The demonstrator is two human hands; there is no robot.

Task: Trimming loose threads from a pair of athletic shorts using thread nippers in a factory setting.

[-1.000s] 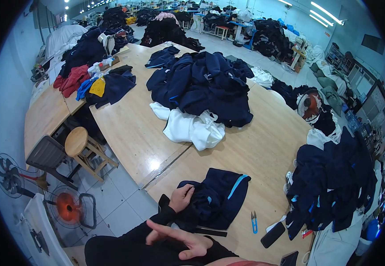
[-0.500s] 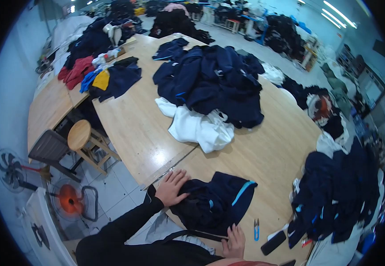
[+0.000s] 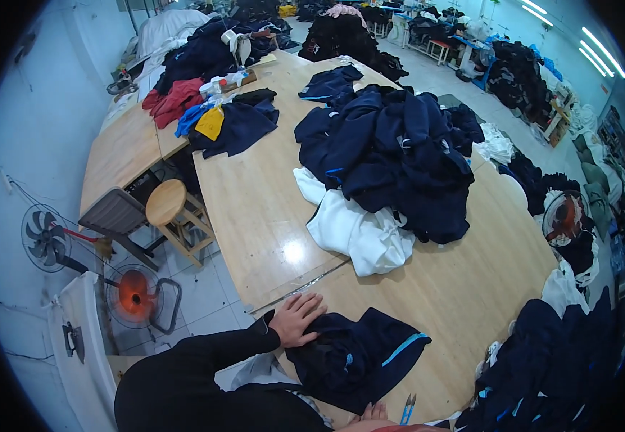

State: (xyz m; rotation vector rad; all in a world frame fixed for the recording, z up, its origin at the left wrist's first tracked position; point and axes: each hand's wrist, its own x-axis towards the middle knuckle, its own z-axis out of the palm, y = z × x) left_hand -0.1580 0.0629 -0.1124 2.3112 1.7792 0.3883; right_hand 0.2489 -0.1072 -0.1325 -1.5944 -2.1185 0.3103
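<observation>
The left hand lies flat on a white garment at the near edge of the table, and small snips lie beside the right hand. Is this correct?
Not quite. In the head view the left hand lies flat on a dark navy garment, not a white one. The snips do lie beside the right hand.

A garment workshop; heaped navy garments (image 3: 391,155) cover long wooden tables (image 3: 262,216).

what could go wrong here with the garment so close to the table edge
The navy garment lies at the near edge of the table, pinned only by the left hand; it might slide off. Small snips lie beside the right hand, so a blind reach could nick a finger.
</observation>
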